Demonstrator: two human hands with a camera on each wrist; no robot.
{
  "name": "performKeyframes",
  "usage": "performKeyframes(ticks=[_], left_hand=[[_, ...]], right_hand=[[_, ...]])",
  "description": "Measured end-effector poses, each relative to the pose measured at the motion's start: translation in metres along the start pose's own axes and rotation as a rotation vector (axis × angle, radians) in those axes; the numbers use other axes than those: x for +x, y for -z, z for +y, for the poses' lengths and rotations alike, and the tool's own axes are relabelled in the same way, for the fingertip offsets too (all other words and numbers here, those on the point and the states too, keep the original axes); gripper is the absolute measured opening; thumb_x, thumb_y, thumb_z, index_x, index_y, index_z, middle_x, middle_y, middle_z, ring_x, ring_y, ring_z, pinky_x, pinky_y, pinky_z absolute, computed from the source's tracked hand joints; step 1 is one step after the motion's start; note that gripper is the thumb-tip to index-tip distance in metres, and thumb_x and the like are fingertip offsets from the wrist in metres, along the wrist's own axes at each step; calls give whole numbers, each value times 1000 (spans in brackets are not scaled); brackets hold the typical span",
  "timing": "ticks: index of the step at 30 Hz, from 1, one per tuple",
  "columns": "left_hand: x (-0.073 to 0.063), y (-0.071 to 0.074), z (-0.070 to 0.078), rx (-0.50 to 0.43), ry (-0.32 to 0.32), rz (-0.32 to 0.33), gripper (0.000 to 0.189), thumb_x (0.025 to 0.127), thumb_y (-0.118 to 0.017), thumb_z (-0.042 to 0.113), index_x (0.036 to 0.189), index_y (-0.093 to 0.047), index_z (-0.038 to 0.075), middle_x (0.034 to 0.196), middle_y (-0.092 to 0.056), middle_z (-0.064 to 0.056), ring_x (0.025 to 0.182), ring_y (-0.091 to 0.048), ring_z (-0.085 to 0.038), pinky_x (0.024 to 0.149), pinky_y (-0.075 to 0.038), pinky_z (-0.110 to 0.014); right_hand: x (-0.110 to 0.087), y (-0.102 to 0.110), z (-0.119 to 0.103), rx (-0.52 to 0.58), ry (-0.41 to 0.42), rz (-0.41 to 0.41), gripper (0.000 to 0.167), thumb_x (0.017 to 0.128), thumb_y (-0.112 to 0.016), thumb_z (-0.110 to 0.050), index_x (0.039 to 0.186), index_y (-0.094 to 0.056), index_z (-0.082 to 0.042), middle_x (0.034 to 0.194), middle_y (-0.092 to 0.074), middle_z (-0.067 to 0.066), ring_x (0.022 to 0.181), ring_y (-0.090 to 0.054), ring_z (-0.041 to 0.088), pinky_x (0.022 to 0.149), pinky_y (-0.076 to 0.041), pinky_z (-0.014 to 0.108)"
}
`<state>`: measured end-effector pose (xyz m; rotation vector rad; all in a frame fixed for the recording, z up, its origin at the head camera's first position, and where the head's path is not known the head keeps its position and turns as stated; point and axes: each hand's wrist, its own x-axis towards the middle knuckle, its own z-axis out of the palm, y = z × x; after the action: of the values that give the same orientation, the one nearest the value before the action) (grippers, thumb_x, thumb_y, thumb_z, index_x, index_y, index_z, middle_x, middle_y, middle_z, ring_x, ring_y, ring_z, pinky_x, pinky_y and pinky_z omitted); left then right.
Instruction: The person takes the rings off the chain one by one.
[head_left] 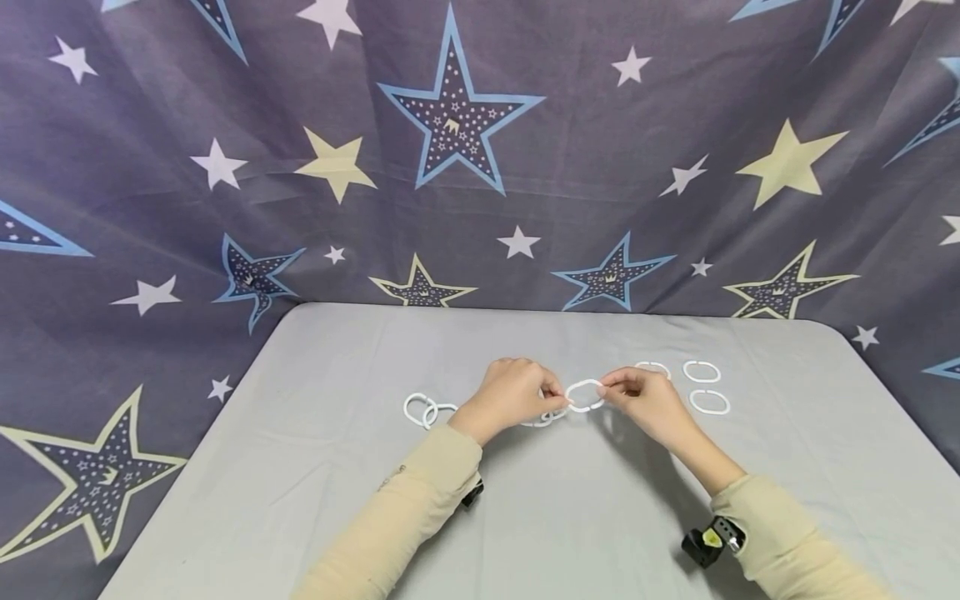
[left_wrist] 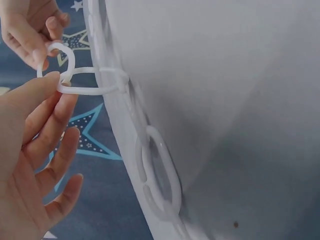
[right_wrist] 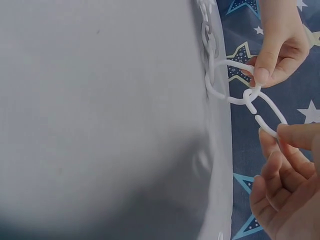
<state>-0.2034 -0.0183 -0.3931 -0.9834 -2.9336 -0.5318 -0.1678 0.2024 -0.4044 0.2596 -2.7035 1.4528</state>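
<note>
Between thumb and fingers, my right hand pinches a white oval plastic link that has a narrow gap in its side. My left hand pinches the end link of a white chain, right where the two links cross. In the right wrist view the gapped link is hooked through that end link, and both are raised above the table. The rest of the chain trails down and lies on the table to the left, partly hidden behind my left hand and forearm in the head view.
Loose white links lie on the grey-covered table right of my right hand, one partly hidden behind it. A star-patterned cloth hangs behind the table and at its sides.
</note>
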Motion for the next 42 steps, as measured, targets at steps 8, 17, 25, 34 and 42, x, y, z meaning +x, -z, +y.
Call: performKeyframes(ticks=[8, 17, 25, 34, 42], left_hand=[[-9, 6, -6, -3, 8, 15, 7, 88, -74, 39, 92, -79, 36, 78, -66, 26, 71, -55, -1, 75, -45, -31], [-18, 7, -16, -50, 41, 65, 5, 87, -74, 32, 90, -78, 33, 79, -66, 25, 71, -55, 0, 78, -46, -32], [-28, 8, -20, -80, 51, 115, 6, 84, -74, 26, 88, -76, 31, 78, -66, 21, 69, -55, -1, 73, -45, -30], [-39, 6, -19, -108, 41, 173, 5, 84, -75, 25, 88, -75, 28, 77, -67, 17, 67, -56, -1, 68, -43, -30], [-44, 3, -18, -123, 69, 172, 5, 85, -77, 28, 89, -74, 29, 81, -68, 19, 69, -55, 0, 71, -43, -29]], right_hand=[[0, -7, -5, 19, -49, -6, 15, 90, -72, -10, 96, -72, 3, 83, -72, 13, 72, -65, 24, 58, -48, 24], [1, -19, -8, 72, -99, 11, 20, 89, -72, -11, 99, -71, 6, 85, -73, 12, 74, -67, 22, 59, -47, 23], [4, -30, -12, 121, -137, 22, 22, 89, -71, -11, 102, -70, 7, 84, -73, 12, 68, -64, 20, 56, -46, 23], [8, -40, -14, 133, -149, 33, 20, 89, -70, -8, 101, -71, 8, 79, -72, 9, 64, -60, 20, 53, -44, 22], [12, -43, -18, 114, -151, 40, 21, 89, -71, -12, 100, -72, 6, 83, -73, 11, 73, -66, 26, 58, -46, 23]])
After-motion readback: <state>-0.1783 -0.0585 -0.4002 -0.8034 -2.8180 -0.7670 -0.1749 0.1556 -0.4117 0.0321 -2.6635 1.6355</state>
